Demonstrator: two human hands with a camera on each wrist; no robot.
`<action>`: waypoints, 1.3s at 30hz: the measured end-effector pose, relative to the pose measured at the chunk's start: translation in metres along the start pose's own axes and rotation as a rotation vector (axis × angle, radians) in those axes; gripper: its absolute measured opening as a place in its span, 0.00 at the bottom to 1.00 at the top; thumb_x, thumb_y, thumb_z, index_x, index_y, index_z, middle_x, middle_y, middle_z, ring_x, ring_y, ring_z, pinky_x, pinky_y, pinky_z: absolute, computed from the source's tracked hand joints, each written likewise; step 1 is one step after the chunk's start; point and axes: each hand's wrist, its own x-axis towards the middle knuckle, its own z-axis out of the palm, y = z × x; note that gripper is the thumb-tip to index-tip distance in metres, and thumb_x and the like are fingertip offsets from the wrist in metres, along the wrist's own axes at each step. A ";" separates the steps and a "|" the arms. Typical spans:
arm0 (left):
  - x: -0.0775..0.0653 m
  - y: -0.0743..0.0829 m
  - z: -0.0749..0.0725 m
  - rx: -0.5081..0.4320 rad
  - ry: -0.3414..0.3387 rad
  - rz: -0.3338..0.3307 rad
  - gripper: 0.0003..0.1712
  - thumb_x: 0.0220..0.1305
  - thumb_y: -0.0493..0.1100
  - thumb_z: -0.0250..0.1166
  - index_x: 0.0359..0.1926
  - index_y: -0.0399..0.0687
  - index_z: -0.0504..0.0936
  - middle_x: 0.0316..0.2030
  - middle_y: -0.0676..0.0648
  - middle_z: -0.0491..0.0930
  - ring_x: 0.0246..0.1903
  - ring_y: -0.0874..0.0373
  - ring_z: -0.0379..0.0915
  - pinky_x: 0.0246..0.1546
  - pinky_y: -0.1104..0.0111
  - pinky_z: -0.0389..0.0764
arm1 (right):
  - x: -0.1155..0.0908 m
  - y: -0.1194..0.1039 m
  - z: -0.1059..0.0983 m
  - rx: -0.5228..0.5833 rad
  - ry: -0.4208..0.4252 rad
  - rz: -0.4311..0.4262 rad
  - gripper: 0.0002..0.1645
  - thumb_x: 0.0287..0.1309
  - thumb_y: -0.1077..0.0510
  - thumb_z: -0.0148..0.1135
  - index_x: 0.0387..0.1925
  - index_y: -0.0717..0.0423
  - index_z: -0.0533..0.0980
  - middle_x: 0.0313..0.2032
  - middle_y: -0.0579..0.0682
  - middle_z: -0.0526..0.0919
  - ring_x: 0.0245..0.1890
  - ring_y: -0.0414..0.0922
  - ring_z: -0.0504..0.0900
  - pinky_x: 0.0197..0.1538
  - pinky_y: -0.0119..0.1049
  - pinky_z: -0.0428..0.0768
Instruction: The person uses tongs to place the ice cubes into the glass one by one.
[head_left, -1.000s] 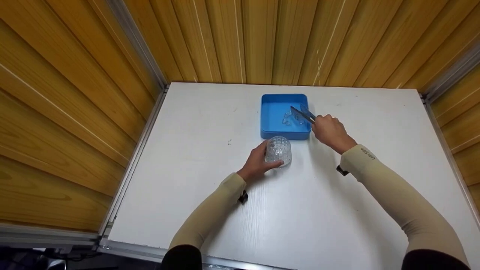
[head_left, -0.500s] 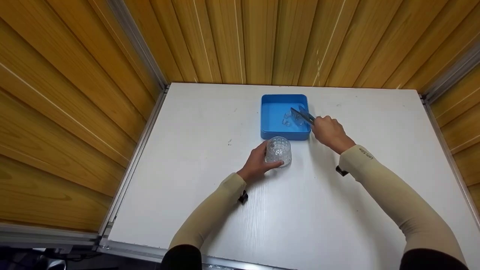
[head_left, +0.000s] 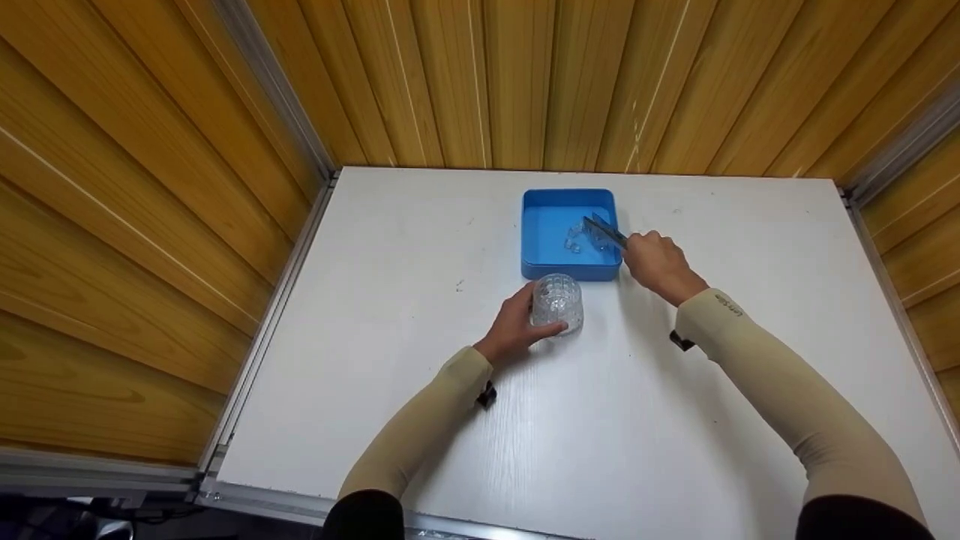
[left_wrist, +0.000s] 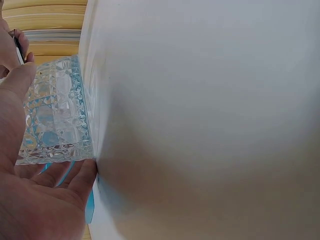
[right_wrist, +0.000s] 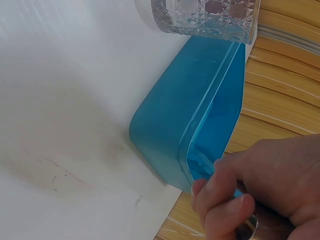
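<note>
A clear cut-glass tumbler [head_left: 557,304] stands upright on the white table in front of a blue square box [head_left: 531,271]. My left hand [head_left: 517,322] grips it from the left, thumb along the near side; in the left wrist view the fingers [left_wrist: 82,180] curve around the patterned glass. Over the right side of the box, my right hand [head_left: 660,262] holds metal tongs [head_left: 611,232], whose tips reach down inside. Several clear ice-like cubes [head_left: 573,244] lie on the box floor near the tips. In the right wrist view the fingers [right_wrist: 220,200] wrap the tongs' handle.
The white table [head_left: 360,337] ends at a metal-framed front edge. Wood-patterned panels [head_left: 517,82] rise behind it and on both sides. The box's raised wall [right_wrist: 170,95] stands between the tumbler and the cubes.
The arms of the tongs have drawn closer together, and my right hand has shifted very slightly left. My left hand and the tumbler stay in place.
</note>
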 end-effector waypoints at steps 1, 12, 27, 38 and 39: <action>0.000 0.000 0.000 -0.001 0.000 0.001 0.55 0.56 0.61 0.77 0.77 0.50 0.61 0.67 0.50 0.73 0.64 0.62 0.70 0.66 0.68 0.71 | 0.000 0.000 0.000 0.001 0.003 -0.001 0.18 0.76 0.59 0.53 0.50 0.74 0.75 0.36 0.64 0.79 0.32 0.55 0.78 0.33 0.45 0.79; 0.000 0.001 0.000 0.015 0.001 0.009 0.54 0.57 0.60 0.77 0.77 0.48 0.61 0.67 0.49 0.73 0.64 0.60 0.71 0.66 0.67 0.72 | 0.001 0.004 0.001 -0.016 0.044 -0.040 0.16 0.75 0.61 0.54 0.48 0.75 0.75 0.34 0.65 0.80 0.28 0.54 0.79 0.29 0.45 0.79; 0.001 0.001 -0.001 0.029 0.005 0.026 0.53 0.57 0.57 0.78 0.76 0.46 0.62 0.66 0.47 0.75 0.64 0.58 0.72 0.64 0.68 0.72 | -0.003 0.009 0.000 -0.065 0.068 -0.045 0.17 0.75 0.60 0.56 0.50 0.74 0.75 0.33 0.65 0.80 0.28 0.55 0.78 0.30 0.48 0.78; 0.000 0.002 0.000 0.016 0.008 0.004 0.54 0.56 0.59 0.78 0.76 0.47 0.63 0.66 0.49 0.75 0.63 0.60 0.72 0.66 0.67 0.72 | -0.010 0.022 -0.010 -0.097 0.169 -0.053 0.17 0.75 0.58 0.56 0.54 0.70 0.74 0.31 0.64 0.81 0.24 0.56 0.76 0.26 0.48 0.75; 0.000 0.002 0.000 0.017 0.007 0.002 0.54 0.56 0.59 0.78 0.76 0.47 0.63 0.66 0.49 0.75 0.63 0.60 0.72 0.66 0.67 0.72 | -0.011 0.023 -0.011 -0.095 0.176 -0.049 0.17 0.76 0.58 0.56 0.54 0.70 0.74 0.30 0.63 0.81 0.24 0.56 0.75 0.26 0.48 0.75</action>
